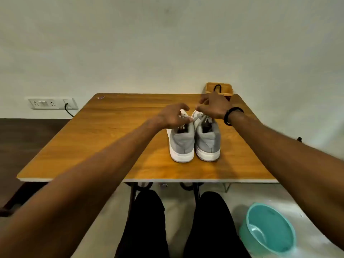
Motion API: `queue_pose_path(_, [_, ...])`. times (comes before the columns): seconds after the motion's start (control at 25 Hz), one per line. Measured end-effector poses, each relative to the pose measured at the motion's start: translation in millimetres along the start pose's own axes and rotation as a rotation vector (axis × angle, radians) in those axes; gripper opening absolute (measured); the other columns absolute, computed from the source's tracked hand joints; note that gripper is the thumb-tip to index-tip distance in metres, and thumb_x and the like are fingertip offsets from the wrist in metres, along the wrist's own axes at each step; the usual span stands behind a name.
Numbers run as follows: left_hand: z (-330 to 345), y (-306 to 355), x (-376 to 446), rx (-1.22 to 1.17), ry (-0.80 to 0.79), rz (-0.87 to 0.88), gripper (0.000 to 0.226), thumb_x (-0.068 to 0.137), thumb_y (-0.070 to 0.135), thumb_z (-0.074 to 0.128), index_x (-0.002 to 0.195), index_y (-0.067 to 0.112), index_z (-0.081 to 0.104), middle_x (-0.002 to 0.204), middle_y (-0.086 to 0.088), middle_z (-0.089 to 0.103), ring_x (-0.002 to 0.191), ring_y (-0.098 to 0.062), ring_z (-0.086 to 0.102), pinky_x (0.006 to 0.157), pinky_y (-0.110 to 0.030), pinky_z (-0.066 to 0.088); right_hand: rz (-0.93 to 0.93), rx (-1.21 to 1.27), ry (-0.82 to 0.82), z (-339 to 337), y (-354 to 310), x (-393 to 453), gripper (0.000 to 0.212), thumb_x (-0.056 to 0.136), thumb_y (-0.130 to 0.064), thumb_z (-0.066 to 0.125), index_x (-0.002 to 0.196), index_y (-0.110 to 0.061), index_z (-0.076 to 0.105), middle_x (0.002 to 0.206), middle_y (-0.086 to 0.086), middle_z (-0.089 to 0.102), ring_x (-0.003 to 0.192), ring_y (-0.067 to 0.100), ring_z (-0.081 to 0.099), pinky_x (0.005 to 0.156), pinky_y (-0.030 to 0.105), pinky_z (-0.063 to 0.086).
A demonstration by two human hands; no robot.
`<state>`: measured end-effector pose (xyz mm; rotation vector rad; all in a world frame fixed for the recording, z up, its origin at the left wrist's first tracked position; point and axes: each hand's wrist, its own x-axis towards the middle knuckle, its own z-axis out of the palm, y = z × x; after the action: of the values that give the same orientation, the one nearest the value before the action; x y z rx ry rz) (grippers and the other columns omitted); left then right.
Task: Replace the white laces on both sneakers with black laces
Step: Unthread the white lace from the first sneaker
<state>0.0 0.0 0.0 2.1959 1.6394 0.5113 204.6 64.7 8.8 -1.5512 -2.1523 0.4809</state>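
Head-worn wide-angle view, forward and down over the table (pixel 119 138), near.

A wooden folding table (pixel 119 138) stands against a pale wall (pixel 167 43) bearing a switch-and-socket plate (pixel 52 103); teal tub (pixel 268 229) on floor.

Dim warm light, soft blur, wide-angle bending at edges

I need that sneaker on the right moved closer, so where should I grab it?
Grip the right sneaker by its heel collar, coming from above on the near side. Its heel faces you with the opening upward and clear, while both hands crowd the laces at the far end.
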Motion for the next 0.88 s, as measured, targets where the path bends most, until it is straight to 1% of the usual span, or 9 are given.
queue_pose_path(0.08, [13, 10, -27, 0.048, 0.059, 0.058, 0.041, 0.102, 0.037, 0.065, 0.132, 0.009, 0.067, 0.127, -0.012, 0.069, 0.107, -0.025, 0.062, 0.082, -0.029, 0.042, 0.013, -0.095, -0.025, 2, -5, -33, 0.048, 0.090, -0.044, 0.076, 0.127, -0.015, 0.066, 0.124, 0.005, 0.064, 0.116, 0.026, 0.061, 0.084, 0.032, 0.046])
queue_pose_path(0.12, [21, 13, -39, 0.067, 0.079, 0.079, 0.034, 0.104, 0.036, 0.061, 0.116, 0.006, 0.073, 0.113, -0.015, 0.072, 0.095, -0.024, 0.059, 0.074, -0.029, 0.039, 0.003, -0.136, -0.042, 4, -5, -47, 0.045, 0.089, -0.042, 0.077, 0.123, -0.014, 0.068, 0.120, 0.005, 0.065, 0.110, 0.025, 0.062, 0.079, 0.033, 0.046])
queue_pose_path(0.2, [31, 21, -63, 0.142, 0.038, 0.015, 0.037, 0.105, 0.038, 0.058, 0.088, 0.008, 0.070, 0.094, -0.014, 0.069, 0.082, -0.023, 0.053, 0.065, -0.031, 0.033, -0.008, -0.186, -0.115, 9, -9, -79, 0.031, 0.088, -0.039, 0.075, 0.101, -0.011, 0.076, 0.101, 0.008, 0.072, 0.092, 0.026, 0.065, 0.067, 0.035, 0.047])
queue_pose_path(0.28, [38, 21, -78, 0.198, 0.018, -0.035, 0.034, 0.103, 0.042, 0.059, 0.097, 0.010, 0.067, 0.104, -0.014, 0.069, 0.086, -0.024, 0.053, 0.069, -0.032, 0.036, 0.003, -0.235, -0.166, 16, -7, -104, 0.025, 0.086, -0.038, 0.075, 0.084, -0.013, 0.071, 0.086, 0.008, 0.068, 0.081, 0.024, 0.062, 0.059, 0.031, 0.041])
queue_pose_path(0.36, [43, 19, -91, 0.199, 0.032, -0.049, 0.039, 0.102, 0.048, 0.059, 0.104, 0.010, 0.067, 0.104, -0.011, 0.067, 0.089, -0.024, 0.055, 0.072, -0.033, 0.039, 0.005, -0.290, -0.173, 20, -5, -122, 0.025, 0.088, -0.036, 0.077, 0.094, -0.013, 0.069, 0.094, 0.006, 0.067, 0.085, 0.023, 0.061, 0.060, 0.030, 0.040])
queue_pose_path(0.52, [31, 22, -116, 0.150, -0.008, -0.071, 0.053, 0.102, 0.060, 0.053, 0.076, 0.014, 0.060, 0.074, -0.004, 0.057, 0.071, -0.021, 0.051, 0.061, -0.034, 0.036, -0.085, -0.346, -0.227, 9, -13, -146, 0.028, 0.091, -0.037, 0.076, 0.092, -0.010, 0.071, 0.091, 0.008, 0.066, 0.081, 0.021, 0.057, 0.064, 0.033, 0.040])
queue_pose_path(0.72, [31, 16, -115, 0.192, 0.008, -0.073, 0.048, 0.095, 0.056, 0.067, 0.090, 0.008, 0.071, 0.090, -0.011, 0.069, 0.079, -0.025, 0.059, 0.063, -0.034, 0.039, -0.120, -0.329, -0.223, 6, -16, -155, 0.032, 0.091, -0.035, 0.077, 0.070, -0.022, 0.057, 0.073, -0.003, 0.055, 0.066, 0.011, 0.047, 0.056, 0.027, 0.032])
queue_pose_path(0.8, [43, 14, -107, 0.183, 0.078, -0.070, 0.044, 0.095, 0.057, 0.067, 0.091, 0.013, 0.070, 0.092, -0.008, 0.070, 0.081, -0.024, 0.061, 0.063, -0.033, 0.038, -0.136, -0.257, -0.166, 17, -15, -150, 0.028, 0.089, -0.034, 0.079, 0.072, -0.026, 0.058, 0.075, -0.006, 0.057, 0.070, 0.012, 0.052, 0.055, 0.024, 0.031])
queue_pose_path(0.88, [55, 8, -97, 0.115, 0.207, -0.058, 0.043, 0.095, 0.053, 0.070, 0.109, 0.013, 0.074, 0.106, -0.008, 0.074, 0.094, -0.025, 0.066, 0.068, -0.033, 0.043, -0.119, -0.196, -0.097, 28, -14, -139, 0.022, 0.087, -0.031, 0.079, 0.076, -0.027, 0.060, 0.078, -0.006, 0.059, 0.075, 0.016, 0.057, 0.054, 0.022, 0.033])
